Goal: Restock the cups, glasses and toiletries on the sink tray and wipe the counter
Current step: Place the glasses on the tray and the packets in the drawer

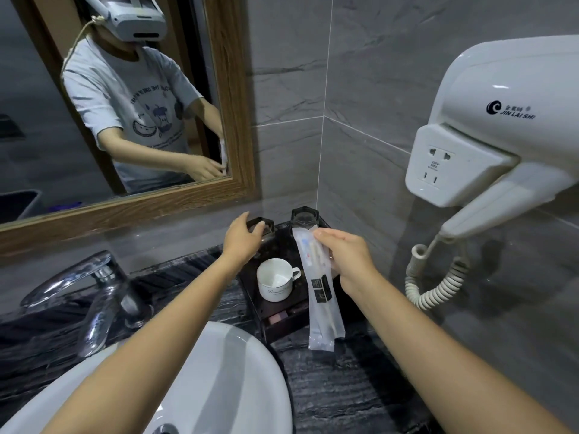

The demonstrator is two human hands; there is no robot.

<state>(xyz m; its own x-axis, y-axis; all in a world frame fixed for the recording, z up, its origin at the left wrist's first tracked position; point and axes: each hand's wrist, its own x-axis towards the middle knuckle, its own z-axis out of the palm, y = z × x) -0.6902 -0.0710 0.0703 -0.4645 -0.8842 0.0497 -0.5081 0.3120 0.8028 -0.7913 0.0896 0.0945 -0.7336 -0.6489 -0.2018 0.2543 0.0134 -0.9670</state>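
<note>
I think I should lower the packet (318, 286) slowly and lay it flat in the tray (282, 324) so it does not bump the cup (275, 281) or the 2 glasses. My right hand (346, 258) pinches the packet near its top, so it hangs down over the tray, just right of the cup. My left hand (242, 238) is curled over the left glass (261, 225) at the back; I cannot tell if it grips it.

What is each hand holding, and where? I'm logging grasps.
Right hand pinches the toiletry packet near its top. Left hand rests on the left glass; a grip cannot be told.
</note>
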